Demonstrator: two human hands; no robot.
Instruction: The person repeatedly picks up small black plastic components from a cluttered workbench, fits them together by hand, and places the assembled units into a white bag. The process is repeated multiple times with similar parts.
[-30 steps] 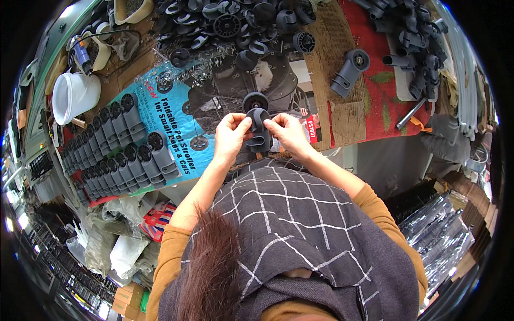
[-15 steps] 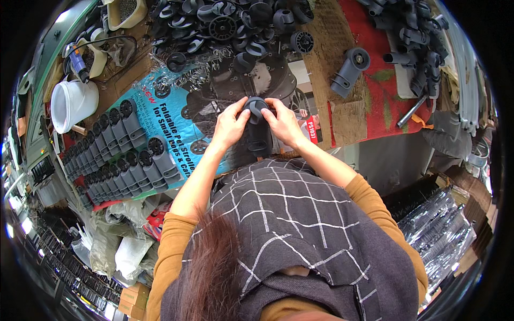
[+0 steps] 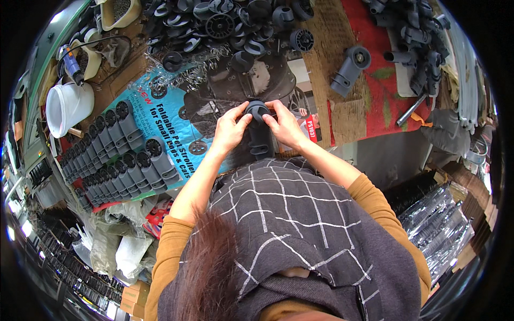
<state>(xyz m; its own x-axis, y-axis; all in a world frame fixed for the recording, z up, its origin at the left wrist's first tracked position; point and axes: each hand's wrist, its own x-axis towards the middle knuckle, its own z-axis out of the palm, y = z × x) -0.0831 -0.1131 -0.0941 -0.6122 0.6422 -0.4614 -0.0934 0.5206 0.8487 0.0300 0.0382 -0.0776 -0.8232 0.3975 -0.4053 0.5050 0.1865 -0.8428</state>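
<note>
Both hands meet at a dark round plastic cap point(image 3: 257, 109) with a curved raised grip. It sits at the top end of a grey plastic tube fitting point(image 3: 262, 143), which points toward me. My left hand point(image 3: 231, 130) pinches the cap's left side with thumb and fingertips. From the other side, my right hand point(image 3: 285, 128) closes on the cap, its thumb on the face. The fingers hide the cap's edges and the join beneath. Another grey fitting point(image 3: 350, 70) lies alone on cardboard to the right.
Similar fittings point(image 3: 126, 128) stand in rows at left on a blue printed sheet point(image 3: 176, 120). Loose dark caps point(image 3: 219, 24) and metal springs point(image 3: 201, 67) are heaped at the far side. A white bucket point(image 3: 69, 107) and a blue-grey power screwdriver point(image 3: 72, 64) are farther left; more grey fittings point(image 3: 415, 40) lie far right.
The cap has tilted slightly between my fingers, and more of the grey fitting below it shows. My hands stay nearly in place around it.
</note>
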